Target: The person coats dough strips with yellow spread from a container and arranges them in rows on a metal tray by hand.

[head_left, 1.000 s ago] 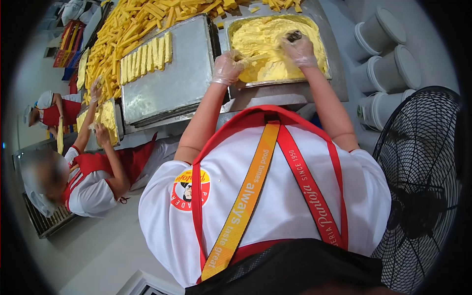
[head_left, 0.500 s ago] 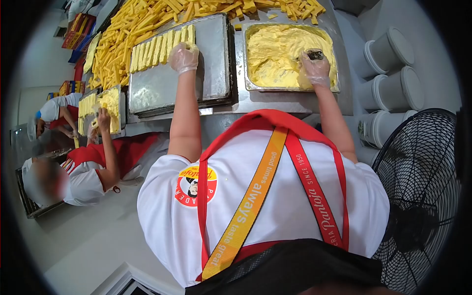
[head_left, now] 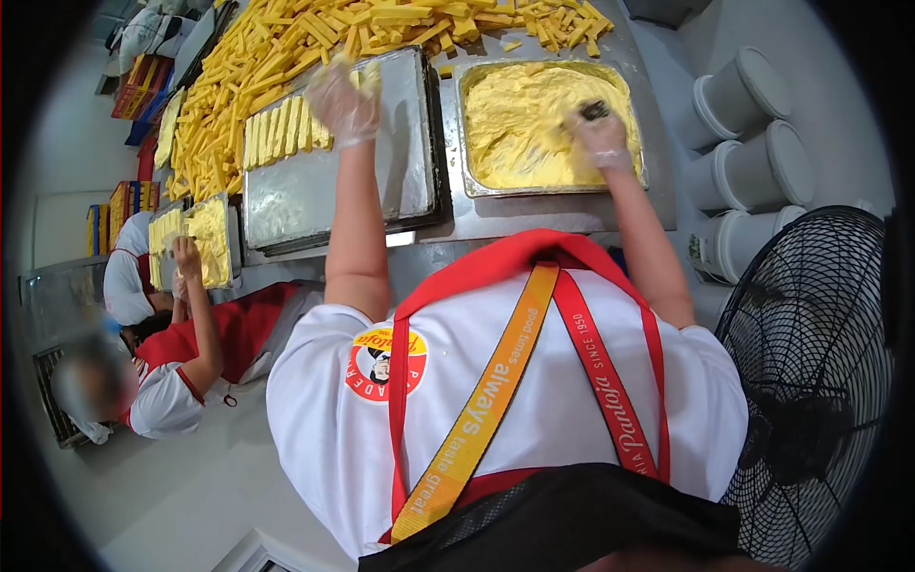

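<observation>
My left hand, in a clear plastic glove, is over the far right part of a metal tray. Motion smears its fingers, so what they hold is unclear. Cream-coated yellow sticks lie side by side in a row along the tray's far edge, and the hand covers some of them. My right hand, gloved too, is closed around a small dark tool over the right side of a metal tub. Pale yellow cream with a ridged surface fills that tub.
Uncoated yellow sticks are heaped across the table's far side. Two co-workers stand at the left by another tray. White buckets stack at the right, above a black fan near my right side.
My left hand has lifted from the row of coated sticks and moved away from me toward the heap. The right hand stays over the cream, its tool blurred now. My view has shifted slightly.
</observation>
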Demonstrator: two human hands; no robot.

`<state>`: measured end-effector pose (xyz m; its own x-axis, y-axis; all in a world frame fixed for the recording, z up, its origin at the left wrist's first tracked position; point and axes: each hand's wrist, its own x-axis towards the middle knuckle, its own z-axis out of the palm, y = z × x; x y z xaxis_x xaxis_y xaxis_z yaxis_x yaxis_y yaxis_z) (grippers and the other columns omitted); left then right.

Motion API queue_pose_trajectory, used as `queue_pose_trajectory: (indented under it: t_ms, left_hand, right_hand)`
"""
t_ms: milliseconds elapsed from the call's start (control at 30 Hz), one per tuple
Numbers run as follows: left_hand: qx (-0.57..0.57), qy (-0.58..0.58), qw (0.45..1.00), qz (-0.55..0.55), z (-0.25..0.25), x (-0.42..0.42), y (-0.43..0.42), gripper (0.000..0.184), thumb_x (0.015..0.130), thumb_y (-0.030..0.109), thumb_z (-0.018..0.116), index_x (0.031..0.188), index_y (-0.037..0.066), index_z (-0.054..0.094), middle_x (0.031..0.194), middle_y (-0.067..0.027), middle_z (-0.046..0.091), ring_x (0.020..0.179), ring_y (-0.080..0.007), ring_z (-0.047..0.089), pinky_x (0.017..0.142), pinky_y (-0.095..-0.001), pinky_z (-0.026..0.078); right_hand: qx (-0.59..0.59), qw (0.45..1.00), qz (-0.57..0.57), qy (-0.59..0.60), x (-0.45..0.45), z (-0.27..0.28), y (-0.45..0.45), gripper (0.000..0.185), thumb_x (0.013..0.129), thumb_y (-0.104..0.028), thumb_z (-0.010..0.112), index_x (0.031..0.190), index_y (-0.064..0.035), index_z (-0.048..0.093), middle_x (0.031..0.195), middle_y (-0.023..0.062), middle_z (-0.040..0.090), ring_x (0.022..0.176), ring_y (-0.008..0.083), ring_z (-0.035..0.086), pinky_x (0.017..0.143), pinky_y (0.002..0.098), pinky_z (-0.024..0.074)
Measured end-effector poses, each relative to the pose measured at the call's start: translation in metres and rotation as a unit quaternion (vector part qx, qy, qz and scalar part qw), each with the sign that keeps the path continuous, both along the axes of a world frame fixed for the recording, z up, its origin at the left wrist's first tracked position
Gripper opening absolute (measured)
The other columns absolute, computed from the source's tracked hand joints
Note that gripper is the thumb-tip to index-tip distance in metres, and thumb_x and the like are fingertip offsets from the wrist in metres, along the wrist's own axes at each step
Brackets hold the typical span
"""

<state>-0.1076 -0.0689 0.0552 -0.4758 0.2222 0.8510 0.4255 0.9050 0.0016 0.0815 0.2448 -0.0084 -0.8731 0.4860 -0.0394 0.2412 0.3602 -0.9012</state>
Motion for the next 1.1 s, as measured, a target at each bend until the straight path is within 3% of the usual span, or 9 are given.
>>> queue_pose_trajectory:
  t_ms: [167, 333, 467, 600, 633, 767, 867, 933, 1100]
  left_hand:
    - [-0.206, -0.257, 0.944, -0.035, -0.009, -0.059, 0.079, 0.04, 0.082, 0.048, 0.061, 0.106, 0.016, 0.064, 0.101, -0.0083, 0.067, 0.1, -0.0286, 0.061, 0.087, -0.0419, 0.047]
    - [-0.339, -0.482, 0.806, 0.044, -0.04, -0.121, 0.117, 0.041, 0.086, 0.042, 0.052, 0.115, 0.015, 0.065, 0.12, -0.0089, 0.062, 0.114, -0.0288, 0.056, 0.091, -0.0407, 0.047]
    - [-0.305, -0.5, 0.805, 0.096, -0.029, -0.103, 0.129, 0.038, 0.086, 0.034, 0.049, 0.115, 0.016, 0.066, 0.125, -0.0023, 0.06, 0.116, -0.0226, 0.055, 0.096, -0.0339, 0.043]
    - [-0.275, -0.374, 0.886, 0.014, -0.044, -0.105, 0.122, 0.035, 0.082, 0.02, 0.055, 0.115, 0.028, 0.065, 0.121, -0.002, 0.063, 0.114, -0.0223, 0.056, 0.089, -0.0353, 0.047]
    - [-0.255, -0.183, 0.945, -0.094, -0.059, -0.113, 0.112, 0.038, 0.081, 0.013, 0.054, 0.112, 0.031, 0.066, 0.114, -0.0074, 0.065, 0.106, -0.0261, 0.06, 0.081, -0.0395, 0.05]
    - [-0.259, -0.239, 0.924, -0.146, -0.035, -0.094, 0.127, 0.045, 0.085, 0.009, 0.049, 0.127, 0.026, 0.053, 0.106, -0.0147, 0.065, 0.091, -0.033, 0.063, 0.074, -0.0444, 0.051]
    - [-0.2, -0.21, 0.931, -0.22, -0.031, -0.064, 0.127, 0.043, 0.093, 0.016, 0.04, 0.137, 0.016, 0.044, 0.122, -0.0192, 0.058, 0.081, -0.0325, 0.063, 0.079, -0.0451, 0.051]
    - [-0.096, -0.385, 0.861, -0.317, -0.023, -0.029, 0.121, 0.046, 0.1, 0.028, 0.032, 0.143, 0.012, 0.033, 0.132, -0.0235, 0.049, 0.072, -0.0328, 0.063, 0.074, -0.0447, 0.052]
    - [-0.05, -0.315, 0.852, -0.414, -0.062, 0.025, 0.082, 0.037, 0.088, 0.03, 0.063, 0.11, 0.002, 0.054, 0.087, -0.0198, 0.063, 0.059, -0.0262, 0.056, 0.06, -0.036, 0.048]
  right_hand:
    - [0.219, 0.941, 0.103, 0.238, -0.008, -0.002, -0.02, 0.028, 0.078, -0.024, 0.072, 0.093, -0.0025, 0.061, 0.076, 0.0147, 0.062, 0.071, 0.0365, 0.061, 0.069, 0.0388, 0.052]
    - [0.009, 0.98, 0.19, 0.056, -0.001, 0.0, -0.027, 0.026, 0.079, -0.025, 0.068, 0.091, -0.0025, 0.062, 0.078, 0.0151, 0.063, 0.071, 0.0344, 0.062, 0.069, 0.0387, 0.0512]
    - [0.118, 0.985, 0.032, 0.119, -0.005, -0.005, -0.002, 0.025, 0.079, -0.024, 0.067, 0.089, -0.0021, 0.062, 0.079, 0.0153, 0.063, 0.071, 0.0331, 0.062, 0.068, 0.0392, 0.0507]
    - [0.133, 0.943, 0.267, 0.145, 0.018, 0.018, -0.024, 0.024, 0.079, -0.024, 0.067, 0.088, -0.0032, 0.06, 0.085, 0.0164, 0.062, 0.074, 0.0334, 0.061, 0.069, 0.0394, 0.0504]
    - [0.144, 0.926, 0.318, 0.146, 0.02, 0.021, -0.025, 0.025, 0.08, -0.026, 0.068, 0.088, -0.0035, 0.06, 0.081, 0.0155, 0.063, 0.072, 0.0299, 0.061, 0.068, 0.0385, 0.0506]
    - [-0.018, 0.991, 0.128, -0.042, -0.005, 0.011, -0.002, 0.027, 0.081, -0.029, 0.067, 0.09, -0.0043, 0.06, 0.078, 0.015, 0.065, 0.072, 0.025, 0.063, 0.068, 0.0366, 0.0515]
    - [0.301, 0.949, -0.013, 0.098, -0.025, -0.023, 0.021, 0.029, 0.081, -0.028, 0.068, 0.094, -0.0037, 0.06, 0.085, 0.0186, 0.064, 0.078, 0.0286, 0.063, 0.074, 0.0369, 0.0505]
    - [0.264, 0.949, 0.115, 0.129, -0.009, -0.003, -0.005, 0.027, 0.08, -0.027, 0.067, 0.092, -0.0028, 0.061, 0.086, 0.0192, 0.064, 0.079, 0.0292, 0.062, 0.077, 0.0373, 0.0498]
    - [0.006, 0.964, 0.267, 0.008, 0.003, 0.005, -0.013, 0.028, 0.079, -0.029, 0.069, 0.088, -0.003, 0.061, 0.079, 0.0164, 0.064, 0.071, 0.0314, 0.06, 0.071, 0.0378, 0.051]
